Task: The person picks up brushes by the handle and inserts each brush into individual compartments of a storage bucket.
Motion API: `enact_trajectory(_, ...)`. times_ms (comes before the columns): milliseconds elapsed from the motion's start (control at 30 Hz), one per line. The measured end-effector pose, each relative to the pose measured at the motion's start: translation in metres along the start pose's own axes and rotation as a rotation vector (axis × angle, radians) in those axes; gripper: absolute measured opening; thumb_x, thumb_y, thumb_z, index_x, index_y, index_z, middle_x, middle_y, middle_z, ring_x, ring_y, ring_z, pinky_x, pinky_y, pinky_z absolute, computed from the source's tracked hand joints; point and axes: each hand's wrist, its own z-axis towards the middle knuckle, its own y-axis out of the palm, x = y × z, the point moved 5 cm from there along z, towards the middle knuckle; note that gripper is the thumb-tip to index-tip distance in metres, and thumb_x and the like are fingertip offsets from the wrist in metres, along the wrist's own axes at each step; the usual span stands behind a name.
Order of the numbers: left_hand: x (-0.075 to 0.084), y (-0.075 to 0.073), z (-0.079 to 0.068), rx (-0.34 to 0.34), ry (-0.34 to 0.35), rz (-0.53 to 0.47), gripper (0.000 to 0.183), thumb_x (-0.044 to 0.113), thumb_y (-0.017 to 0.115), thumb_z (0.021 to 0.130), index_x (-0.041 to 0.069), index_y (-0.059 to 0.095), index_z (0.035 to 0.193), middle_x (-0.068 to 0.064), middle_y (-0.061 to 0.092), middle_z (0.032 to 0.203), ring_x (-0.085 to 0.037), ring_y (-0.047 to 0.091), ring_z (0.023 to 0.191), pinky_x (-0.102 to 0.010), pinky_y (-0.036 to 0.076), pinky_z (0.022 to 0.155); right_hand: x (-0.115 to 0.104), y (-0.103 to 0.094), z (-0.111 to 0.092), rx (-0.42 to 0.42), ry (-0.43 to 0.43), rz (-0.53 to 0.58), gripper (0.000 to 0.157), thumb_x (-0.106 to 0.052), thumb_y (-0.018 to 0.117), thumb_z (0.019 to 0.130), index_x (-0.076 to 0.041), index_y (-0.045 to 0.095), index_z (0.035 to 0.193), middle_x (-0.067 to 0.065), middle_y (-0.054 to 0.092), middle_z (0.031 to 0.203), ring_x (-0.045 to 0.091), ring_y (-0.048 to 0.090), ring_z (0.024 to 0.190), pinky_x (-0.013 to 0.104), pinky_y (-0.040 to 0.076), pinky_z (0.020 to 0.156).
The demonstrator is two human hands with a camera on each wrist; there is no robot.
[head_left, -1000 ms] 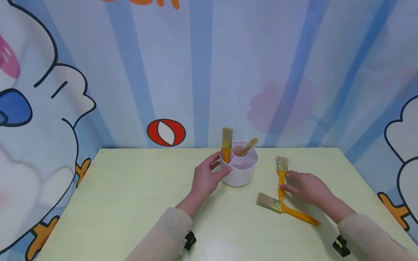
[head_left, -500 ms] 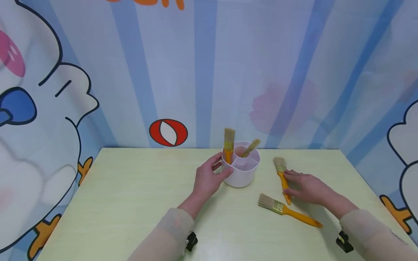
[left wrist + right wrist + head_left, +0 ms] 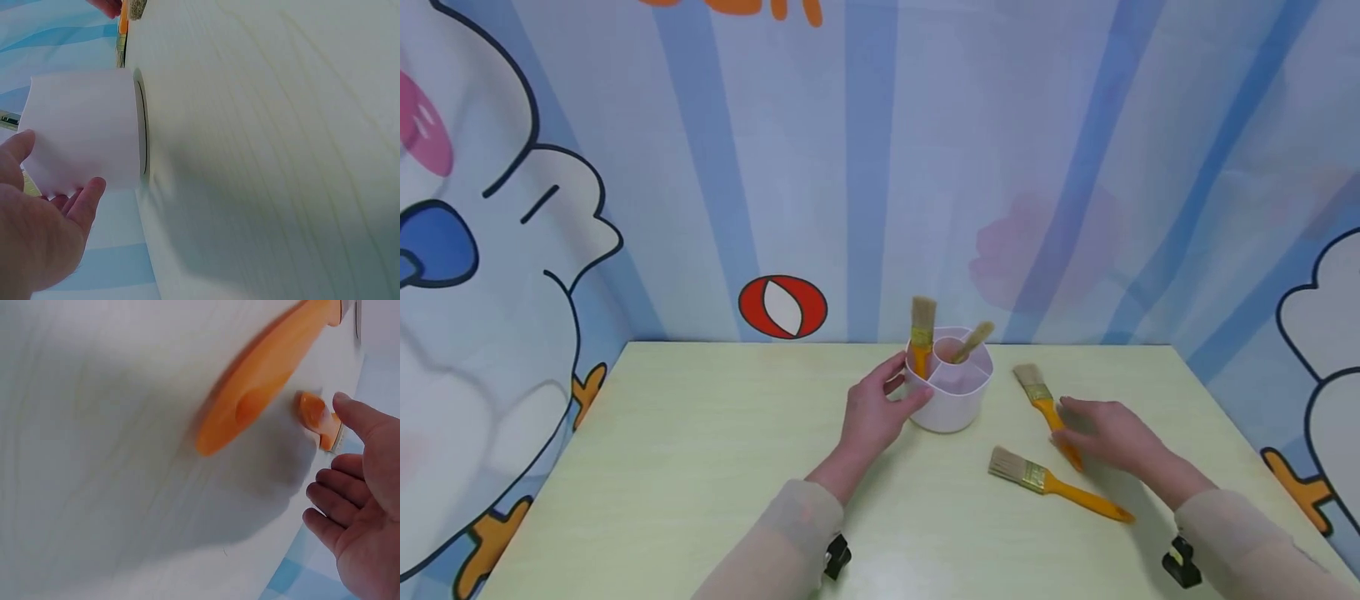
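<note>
Spreading between the left sleeve (image 3: pixel 790 521) and the right sleeve (image 3: pixel 1225 533), the pale tabletop (image 3: pixel 925 533) gives wide room on the near side; its left edge slants away well apart from the left forearm, while its right edge runs closer to the right sleeve. Nearest of the tools, one flat brush (image 3: pixel 1054 483) lies slantwise, bristles toward the left, its orange handle ending in front of the right wrist and touched by neither hand. Just beyond it, the right hand (image 3: pixel 1108 431) sits low, thumb apart from loosely extended fingers, gripping nothing. A second flat brush (image 3: pixel 1042 404) lies just to the left of those fingers, bristles pointing up and left, the lower handle right by the thumb tip; whether they touch I cannot tell. Farther left, the left hand (image 3: pixel 876 408) curls thumb and fingers around the near left wall of a white divided holder (image 3: pixel 951 412), which stands upright with some tabletop between it and the second brush. Inside, an upright brush (image 3: pixel 922 325) stands in the left compartment and another brush (image 3: pixel 977 336) leans rightward in the round middle cup. The far table edge passes behind the holder, meeting a blue-striped backdrop (image 3: pixel 775 167).
</note>
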Motion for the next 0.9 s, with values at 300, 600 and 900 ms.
enact_trajectory(300, -0.002, -0.002, -0.003, 0.0, -0.007, 0.003, 0.065, 0.027, 0.08, 0.099, 0.02, 0.054, 0.158, -0.004, 0.055, 0.16, -0.032, 0.058, 0.142, -0.044, 0.059, 0.104, -0.009, 0.017, 0.012, 0.009, 0.079, -0.067, 0.066, -0.037, 0.076, 0.1, 0.007, 0.06, 0.146, 0.032, 0.067, 0.136, 0.045, 0.069, 0.111, 0.063, 0.055, 0.101)
enact_trajectory(600, 0.001, -0.001, -0.002, -0.006, 0.004, -0.009, 0.065, 0.028, 0.081, 0.098, 0.019, 0.055, 0.157, -0.005, 0.055, 0.16, -0.032, 0.059, 0.142, -0.044, 0.059, 0.105, -0.014, 0.017, 0.016, 0.034, -0.004, -0.089, 0.052, -0.023, 0.078, 0.099, 0.004, 0.065, 0.142, 0.028, 0.071, 0.131, 0.042, 0.072, 0.104, 0.061, 0.058, 0.098)
enact_trajectory(900, 0.002, -0.001, -0.001, -0.003, 0.029, -0.006, 0.066, 0.025, 0.082, 0.097, 0.018, 0.055, 0.157, -0.004, 0.056, 0.16, -0.032, 0.059, 0.141, -0.044, 0.058, 0.105, -0.016, 0.016, 0.019, 0.109, -0.051, -0.15, 0.045, -0.021, 0.08, 0.097, 0.005, 0.071, 0.134, 0.025, 0.076, 0.119, 0.041, 0.074, 0.097, 0.06, 0.06, 0.093)
